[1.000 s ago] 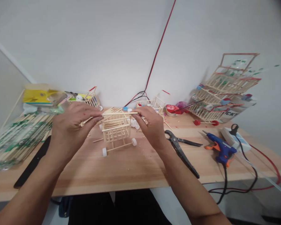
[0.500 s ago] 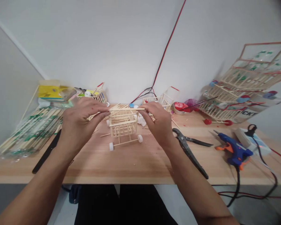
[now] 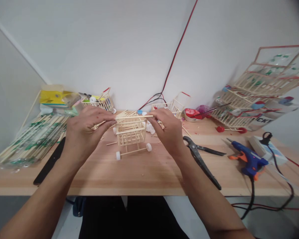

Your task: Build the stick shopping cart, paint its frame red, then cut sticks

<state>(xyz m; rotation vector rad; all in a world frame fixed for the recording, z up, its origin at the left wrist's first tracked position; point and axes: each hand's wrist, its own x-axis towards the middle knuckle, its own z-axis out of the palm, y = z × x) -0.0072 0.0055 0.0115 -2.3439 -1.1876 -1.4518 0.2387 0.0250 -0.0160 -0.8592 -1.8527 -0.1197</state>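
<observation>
The left hand (image 3: 83,134) and the right hand (image 3: 167,132) are standing apart, each pinching one end of a slim pale wooden stick (image 3: 133,116) between thumb and fingers. The stick's long axis is running from hand to hand, crosswise to the person and nearly level, so neither hand is lying nearer to it than the other.

Below the stick and between the hands, a small cart of pale wooden sticks (image 3: 131,130) is standing upright on the light wood-grained table (image 3: 139,176). Its near axle, carrying a round white wheel (image 3: 118,155) at the left end and another at the right, is also running crosswise, slanting so that the left wheel is sitting closer to the person. The stick is overlapping the cart's upper part in this view; whether the two are touching, one cannot tell.

Beyond the right forearm, black metal pliers (image 3: 204,165) are lying open, with a blue and orange glue gun (image 3: 250,157) resting farther right. Left of the left hand, a plastic-wrapped bundle of pale sticks (image 3: 37,139) is lying slantwise.
</observation>
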